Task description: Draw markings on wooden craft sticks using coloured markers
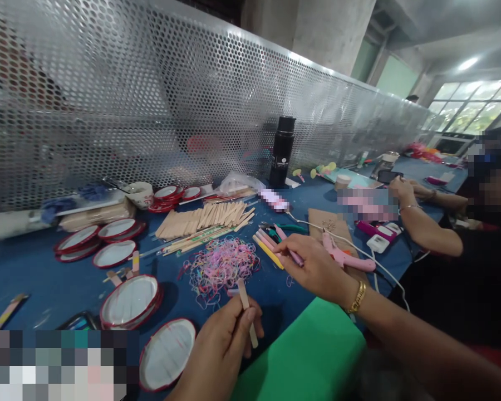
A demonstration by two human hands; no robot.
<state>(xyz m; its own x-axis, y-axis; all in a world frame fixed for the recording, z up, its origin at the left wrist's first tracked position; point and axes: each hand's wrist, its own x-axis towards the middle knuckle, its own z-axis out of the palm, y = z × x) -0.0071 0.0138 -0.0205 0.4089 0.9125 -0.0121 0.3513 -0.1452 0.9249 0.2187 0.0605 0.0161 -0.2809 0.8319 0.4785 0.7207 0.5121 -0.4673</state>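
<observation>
My left hand [229, 334] grips a flat wooden stick [246, 312] upright between thumb and fingers, low in the middle of the view. Just behind it lies a heap of colourful rubber bands [223, 267]. My right hand [313, 264] reaches over several pink and yellow pens [268, 252]; its fingers are closed on a pinkish-purple pen [293, 253]. A pink glue gun [346, 257] lies right of that hand on brown cardboard [319, 218]. A pile of flat wooden sticks [202, 220] is behind the rubber bands.
Red-rimmed round lids [129, 301] stand in stacks at the left. A black bottle [283, 153] is by the perforated metal screen [217, 94]. Green sheet [304, 356] lies at the front. A person's arms [426, 223] are at the right, near a white cable.
</observation>
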